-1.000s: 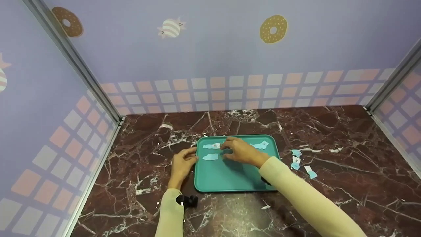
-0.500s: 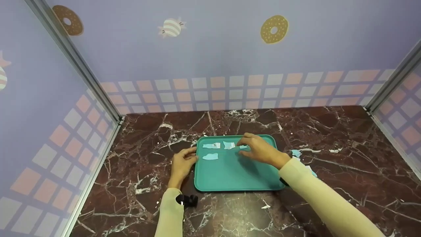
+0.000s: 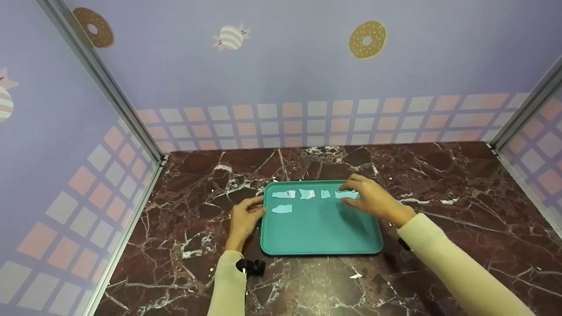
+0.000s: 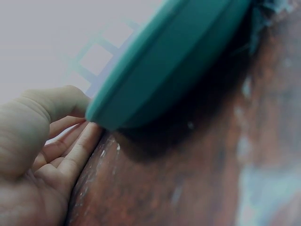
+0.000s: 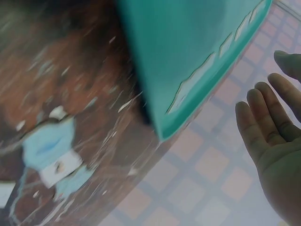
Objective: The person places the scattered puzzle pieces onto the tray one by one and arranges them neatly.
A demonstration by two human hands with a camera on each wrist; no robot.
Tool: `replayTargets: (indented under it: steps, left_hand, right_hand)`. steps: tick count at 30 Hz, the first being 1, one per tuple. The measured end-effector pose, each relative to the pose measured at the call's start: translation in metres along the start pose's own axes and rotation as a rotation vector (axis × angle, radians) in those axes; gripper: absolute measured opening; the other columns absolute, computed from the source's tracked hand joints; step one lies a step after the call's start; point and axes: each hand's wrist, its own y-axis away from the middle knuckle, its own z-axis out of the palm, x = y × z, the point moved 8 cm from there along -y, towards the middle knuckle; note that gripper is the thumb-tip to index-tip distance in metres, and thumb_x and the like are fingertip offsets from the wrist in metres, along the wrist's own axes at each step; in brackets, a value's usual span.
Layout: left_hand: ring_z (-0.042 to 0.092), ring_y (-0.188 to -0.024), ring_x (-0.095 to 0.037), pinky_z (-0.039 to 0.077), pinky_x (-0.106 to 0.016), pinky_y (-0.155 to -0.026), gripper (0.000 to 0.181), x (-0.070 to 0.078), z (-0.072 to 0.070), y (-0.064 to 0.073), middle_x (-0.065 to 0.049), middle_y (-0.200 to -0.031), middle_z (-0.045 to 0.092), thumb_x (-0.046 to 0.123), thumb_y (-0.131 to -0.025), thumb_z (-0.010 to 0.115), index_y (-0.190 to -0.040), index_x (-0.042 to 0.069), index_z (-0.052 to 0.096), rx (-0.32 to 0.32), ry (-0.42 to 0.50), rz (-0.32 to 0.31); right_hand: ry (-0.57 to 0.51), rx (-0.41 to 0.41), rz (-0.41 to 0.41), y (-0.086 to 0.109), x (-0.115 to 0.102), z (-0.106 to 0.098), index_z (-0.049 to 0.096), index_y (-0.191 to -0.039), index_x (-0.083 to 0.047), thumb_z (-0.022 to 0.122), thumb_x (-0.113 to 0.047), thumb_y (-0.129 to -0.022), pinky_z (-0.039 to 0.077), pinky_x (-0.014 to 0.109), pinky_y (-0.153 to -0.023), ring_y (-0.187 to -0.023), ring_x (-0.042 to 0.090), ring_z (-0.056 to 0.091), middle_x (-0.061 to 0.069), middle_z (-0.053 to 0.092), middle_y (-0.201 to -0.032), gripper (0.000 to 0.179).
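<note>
A teal tray point(image 3: 322, 232) lies on the table. Torn light-blue and white paper pieces line its far side: a long piece point(image 3: 283, 194) at left, a second piece point(image 3: 307, 193), a small piece point(image 3: 325, 194) and another long piece point(image 3: 346, 194) at right. Below the first sits one more torn piece point(image 3: 282, 209). My left hand point(image 3: 243, 220) rests at the tray's left edge, thumb and fingertips touching the rim. Over the tray's far right corner is my right hand point(image 3: 371, 197), fingers apart and holding nothing, thumb and fingertips close to the rightmost piece.
More torn paper point(image 5: 56, 150) lies on the dark marble table point(image 3: 197, 197) to the right of the tray, mostly behind my right arm in the head view. A small white scrap point(image 3: 355, 276) sits in front of the tray. Patterned walls point(image 3: 290, 70) enclose the back and sides.
My right hand has moved rightward along the tray's far row, uncovering the second and small pieces. The row's right-hand long piece now lies straighter. My left hand has stayed at the rim.
</note>
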Motion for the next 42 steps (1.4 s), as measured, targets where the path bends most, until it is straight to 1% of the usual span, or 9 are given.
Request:
replayTargets:
  steps: [8,14,19,24,27,30,35,38,42]
  left_hand:
    - [0.07,-0.104,-0.049,0.057,-0.017,-0.078,0.032,0.0,0.0,0.0,-0.036,-0.115,0.068,-0.014,-0.089,0.072,-0.121,-0.019,0.07,-0.006,0.012,0.007]
    - [0.07,-0.102,-0.049,0.058,-0.02,-0.079,0.032,0.002,0.0,0.001,-0.036,-0.113,0.068,-0.015,-0.088,0.072,-0.12,-0.02,0.07,0.005,-0.001,0.026]
    - [0.07,-0.102,-0.051,0.058,-0.019,-0.079,0.032,0.003,0.001,0.0,-0.037,-0.112,0.068,-0.016,-0.088,0.072,-0.119,-0.02,0.07,0.006,-0.003,0.029]
    - [0.069,-0.105,-0.051,0.058,-0.019,-0.08,0.033,-0.016,0.002,-0.007,-0.037,-0.116,0.068,-0.016,-0.088,0.071,-0.121,-0.019,0.07,0.001,0.004,0.007]
    - [0.07,-0.105,-0.05,0.06,-0.022,-0.081,0.033,-0.032,0.003,-0.012,-0.035,-0.116,0.068,-0.014,-0.089,0.072,-0.121,-0.019,0.07,0.005,-0.009,0.014]
    - [0.072,-0.103,-0.046,0.061,-0.025,-0.081,0.033,-0.04,0.003,-0.014,-0.032,-0.114,0.07,-0.011,-0.089,0.074,-0.121,-0.016,0.072,0.005,-0.017,0.022]
    - [0.074,-0.101,-0.036,0.061,-0.027,-0.083,0.033,-0.045,0.002,-0.015,-0.023,-0.113,0.073,-0.006,-0.088,0.078,-0.121,-0.008,0.076,0.002,-0.021,0.006]
    - [0.074,-0.1,-0.033,0.061,-0.029,-0.083,0.033,-0.045,0.001,-0.015,-0.019,-0.112,0.074,-0.005,-0.088,0.078,-0.121,-0.006,0.077,0.002,-0.041,-0.007]
    - [0.074,-0.1,-0.03,0.061,-0.03,-0.085,0.033,-0.045,0.0,-0.015,-0.017,-0.113,0.074,-0.004,-0.089,0.077,-0.122,-0.004,0.078,-0.002,-0.05,-0.024]
  right_hand:
    - [0.016,-0.008,0.065,0.019,0.021,-0.016,0.076,-0.113,0.003,0.085,-0.002,-0.088,0.059,0.05,-0.081,-0.094,0.034,0.068,0.013,0.067,-0.106,0.027]
    - [0.02,0.006,0.094,0.036,0.035,-0.029,0.076,-0.114,0.003,0.086,-0.001,-0.088,0.058,0.054,-0.083,-0.095,0.038,0.068,0.015,0.067,-0.11,0.028]
    - [0.014,0.024,0.115,0.053,0.045,-0.042,0.076,-0.113,0.003,0.085,0.002,-0.087,0.06,0.051,-0.075,-0.085,0.034,0.068,0.015,0.068,-0.107,0.027]
    - [0.02,0.02,0.109,0.068,0.054,-0.047,0.077,-0.113,0.0,0.083,0.003,-0.088,0.06,0.049,-0.075,-0.086,0.03,0.069,0.012,0.068,-0.108,0.026]
    - [0.031,0.008,0.08,0.076,0.056,-0.047,0.077,-0.112,0.0,0.082,0.009,-0.086,0.061,0.046,-0.074,-0.087,0.031,0.071,0.01,0.068,-0.106,0.027]
    - [0.032,-0.026,0.089,0.084,0.06,-0.045,0.078,-0.112,-0.001,0.08,0.012,-0.084,0.06,0.042,-0.07,-0.081,0.028,0.069,0.01,0.068,-0.107,0.031]
    - [0.023,-0.09,0.154,0.098,0.069,-0.043,0.079,-0.115,-0.003,0.078,0.013,-0.082,0.057,0.035,-0.066,-0.074,0.017,0.062,0.011,0.068,-0.11,0.037]
    - [0.022,-0.118,0.151,0.102,0.072,-0.042,0.079,-0.116,-0.003,0.077,0.013,-0.083,0.052,0.031,-0.063,-0.072,0.014,0.058,0.009,0.067,-0.107,0.037]
    - [0.039,-0.145,0.113,0.105,0.072,-0.04,0.079,-0.116,-0.001,0.08,0.009,-0.085,0.049,0.033,-0.063,-0.074,0.014,0.055,0.007,0.065,-0.102,0.034]
